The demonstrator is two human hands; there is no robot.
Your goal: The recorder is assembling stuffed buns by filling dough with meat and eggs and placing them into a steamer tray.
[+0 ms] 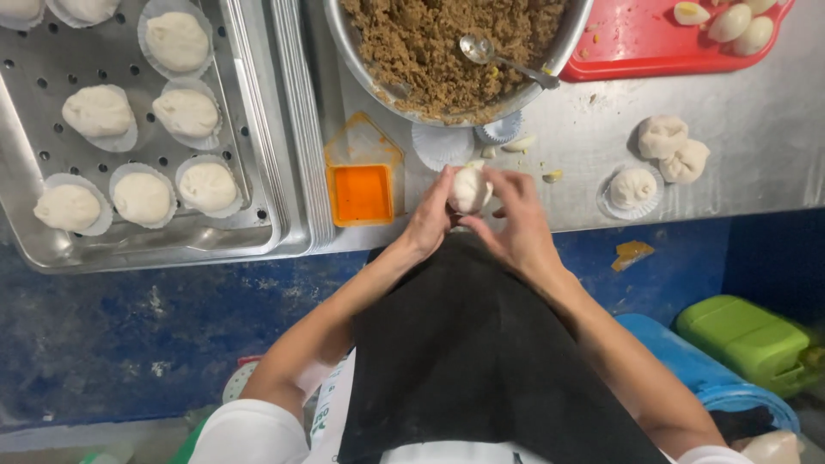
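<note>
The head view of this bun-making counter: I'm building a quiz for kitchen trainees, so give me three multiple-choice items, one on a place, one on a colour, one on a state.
1. Where does the spoon lie?
A. in the metal bowl of brown filling
B. on the red board
C. on the steel tray

2. What colour is the small square tub beside the left hand?
A. green
B. orange
C. white

3. What is the state of the dough ball?
A. lying on the tray
B. resting in a paper liner
C. held between the left hand and the right hand

Answers: 1 A, its scoop rests on the filling. 2 B, it is plainly orange. 3 C, fingers of both hands close around it.
</note>
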